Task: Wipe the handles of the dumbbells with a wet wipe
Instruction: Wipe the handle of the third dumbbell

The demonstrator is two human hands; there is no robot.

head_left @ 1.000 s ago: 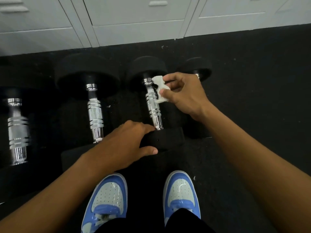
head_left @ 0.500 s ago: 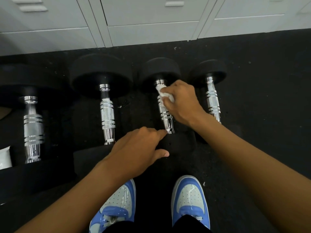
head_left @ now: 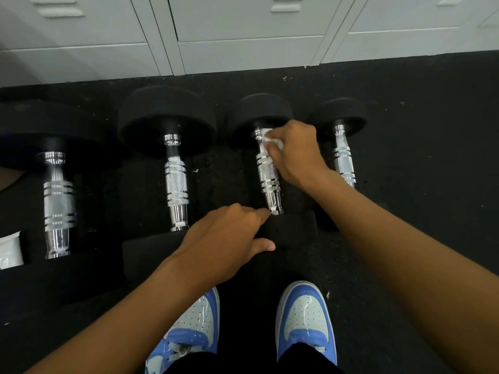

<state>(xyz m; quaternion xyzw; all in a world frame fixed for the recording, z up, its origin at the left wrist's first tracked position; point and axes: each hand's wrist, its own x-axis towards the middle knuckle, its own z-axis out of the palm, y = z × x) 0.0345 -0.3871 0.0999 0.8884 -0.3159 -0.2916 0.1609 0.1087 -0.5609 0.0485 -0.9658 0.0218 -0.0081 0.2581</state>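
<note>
Black dumbbells (head_left: 172, 147) with chrome, seemingly knurled handles (head_left: 175, 182); blue-white sneakers (head_left: 305, 319)

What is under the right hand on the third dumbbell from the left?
Under the right hand a crumpled white wet wipe is pressed on the far end of the chrome handle. The hand covers most of the wipe; the handle below shows bare.

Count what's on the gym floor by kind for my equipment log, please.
Dumbbells: 4
Wet wipe: 1, held by the right hand
White packet at the left edge: 1
Blue shoes: 2
Total: 8
</note>
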